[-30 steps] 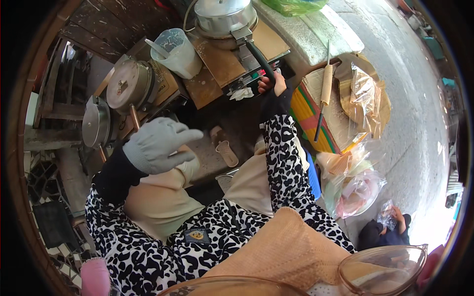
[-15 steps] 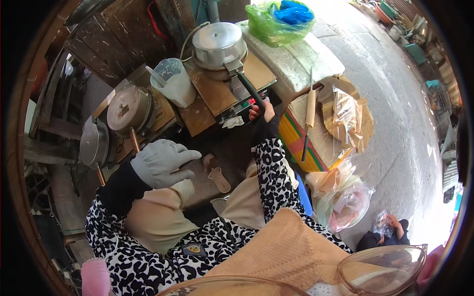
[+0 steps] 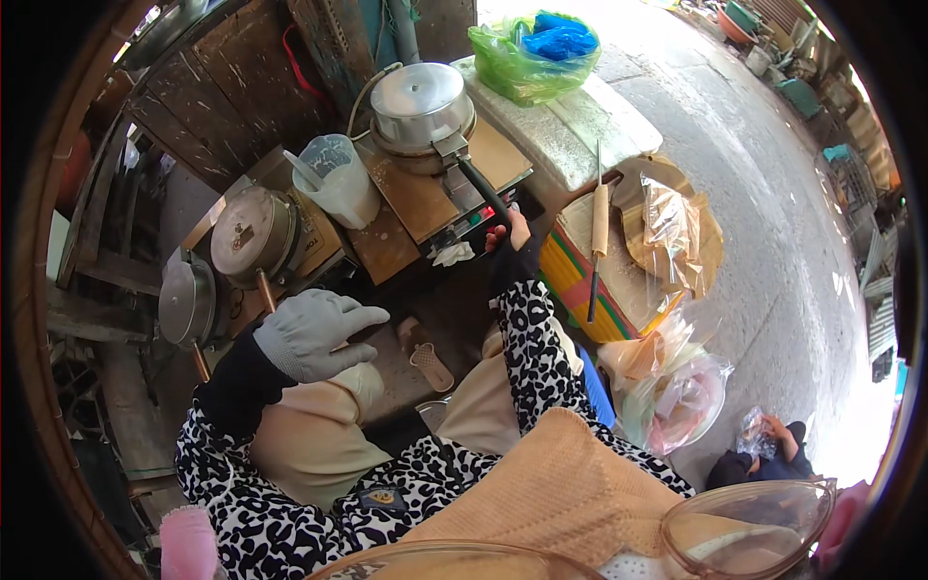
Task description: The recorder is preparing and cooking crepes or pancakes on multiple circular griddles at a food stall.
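The black handle (image 3: 480, 188) of the round metal cooker (image 3: 419, 106) is grasped near its lower end by the bare right hand (image 3: 509, 232), the cooker itself being set on the brown desk (image 3: 503, 145) ahead, with its lid apparently down. The gloved left hand (image 3: 319, 333) is held over the lap, fingers parted and nothing seen in it; whether the copper-coloured handle (image 3: 266, 288) beside it is touched cannot be told. The main hazard is judged to be heat: if the cooker is hot, the right hand could be burned should the grip be slid up toward the metal hinge, since no glove is worn there. Because the handle is long and is held far from the body of the cooker, the whole could be tipped or dragged across the desk by a sharp pull, and the cord (image 3: 360, 108) behind it could be snagged. The translucent jug (image 3: 338, 188), stood just beside the cooker with a utensil (image 3: 303, 169) leaning out of it, could be knocked over by a sideways swing. The crumpled white wad (image 3: 452, 254) near the front edge could be brushed off or, if heat is reached, scorched. By a careless lift of the left hand, the round pan (image 3: 253, 232) could be jolted through its handle.
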`<state>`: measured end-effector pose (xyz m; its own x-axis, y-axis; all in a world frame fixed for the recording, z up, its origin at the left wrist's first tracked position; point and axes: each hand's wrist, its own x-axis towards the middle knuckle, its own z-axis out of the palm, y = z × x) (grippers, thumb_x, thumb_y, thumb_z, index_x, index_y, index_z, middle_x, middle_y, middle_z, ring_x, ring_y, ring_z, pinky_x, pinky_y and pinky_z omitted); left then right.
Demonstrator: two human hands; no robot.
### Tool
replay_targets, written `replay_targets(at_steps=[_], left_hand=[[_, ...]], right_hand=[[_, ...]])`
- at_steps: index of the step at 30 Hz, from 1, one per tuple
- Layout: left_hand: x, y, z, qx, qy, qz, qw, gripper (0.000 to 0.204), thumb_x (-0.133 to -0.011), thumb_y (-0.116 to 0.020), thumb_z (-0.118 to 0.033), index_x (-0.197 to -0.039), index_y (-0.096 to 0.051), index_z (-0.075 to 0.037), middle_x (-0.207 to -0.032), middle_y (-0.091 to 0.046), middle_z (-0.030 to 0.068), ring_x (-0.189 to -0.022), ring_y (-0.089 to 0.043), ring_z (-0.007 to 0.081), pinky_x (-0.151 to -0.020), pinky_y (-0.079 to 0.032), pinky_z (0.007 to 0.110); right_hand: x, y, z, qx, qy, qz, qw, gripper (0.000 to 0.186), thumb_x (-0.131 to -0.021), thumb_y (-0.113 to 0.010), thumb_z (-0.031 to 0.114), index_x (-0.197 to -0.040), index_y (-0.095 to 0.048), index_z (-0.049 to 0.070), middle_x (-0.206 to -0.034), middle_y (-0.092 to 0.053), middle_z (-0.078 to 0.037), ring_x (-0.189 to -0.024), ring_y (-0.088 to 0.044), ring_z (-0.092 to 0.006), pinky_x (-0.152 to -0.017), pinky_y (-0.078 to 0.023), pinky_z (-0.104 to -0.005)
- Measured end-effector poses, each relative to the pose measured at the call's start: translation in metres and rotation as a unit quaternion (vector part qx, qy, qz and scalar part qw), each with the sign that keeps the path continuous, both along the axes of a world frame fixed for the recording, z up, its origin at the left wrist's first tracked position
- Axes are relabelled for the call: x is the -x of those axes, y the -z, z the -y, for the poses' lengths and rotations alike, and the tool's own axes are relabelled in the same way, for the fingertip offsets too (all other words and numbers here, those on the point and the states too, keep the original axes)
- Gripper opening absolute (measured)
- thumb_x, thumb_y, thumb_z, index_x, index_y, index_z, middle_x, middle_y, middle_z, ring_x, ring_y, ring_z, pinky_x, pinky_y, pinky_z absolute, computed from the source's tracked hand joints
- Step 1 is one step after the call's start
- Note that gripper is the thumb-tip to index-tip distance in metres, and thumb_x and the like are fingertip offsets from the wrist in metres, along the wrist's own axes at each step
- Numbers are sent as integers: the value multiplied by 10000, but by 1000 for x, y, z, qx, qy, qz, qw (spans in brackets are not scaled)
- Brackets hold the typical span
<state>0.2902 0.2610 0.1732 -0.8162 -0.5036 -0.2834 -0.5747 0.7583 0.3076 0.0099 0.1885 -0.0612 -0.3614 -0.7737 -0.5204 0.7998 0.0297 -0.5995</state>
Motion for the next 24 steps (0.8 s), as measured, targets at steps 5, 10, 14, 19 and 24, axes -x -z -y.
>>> replay_targets(at_steps=[5,10,14,19,24], left_hand=[[0,-3,-1,-2,-5,0,1000,415,-861,-586,-345,-1199,-566,-106,-1027,-642,124,-961,-596,323,-868,-458,411],[0,-3,0,-5,-7,-10,1000,426,-858,-590,-356,-1194,-568,-95,-1012,-645,128,-961,-595,322,-868,-454,419],[3,-8,2,-1,0,-29,1000,358,-865,-607,-282,-1162,-590,-82,-998,-648,130,-918,-604,324,-834,-468,404],[23,-47,-10,-280,73,-457,841,331,-899,-570,-89,-1193,-576,63,-1078,-630,194,-995,-634,265,-863,-493,355],[47,-49,-30,-395,191,-607,662,391,-909,-598,-222,-1029,-627,149,-1123,-534,339,-978,-605,377,-859,-517,404]], right_hand=[[2,0,-1,11,0,-14,1000,224,-890,-567,304,-959,-501,101,-587,-473,-17,-458,-483,-170,-416,-423,-317],[4,1,-1,5,6,-8,1000,224,-889,-571,305,-960,-515,99,-591,-479,-20,-459,-490,-171,-416,-426,-313],[4,3,4,-10,-3,-6,1000,233,-889,-571,317,-970,-519,105,-602,-484,-28,-461,-497,-182,-421,-433,-333],[-2,-3,6,-11,-11,-54,998,251,-886,-545,412,-944,-530,168,-574,-467,15,-471,-485,-159,-413,-396,-320],[32,26,6,7,-56,-6,998,291,-891,-551,432,-1081,-527,213,-600,-500,16,-474,-498,-152,-432,-438,-307]])
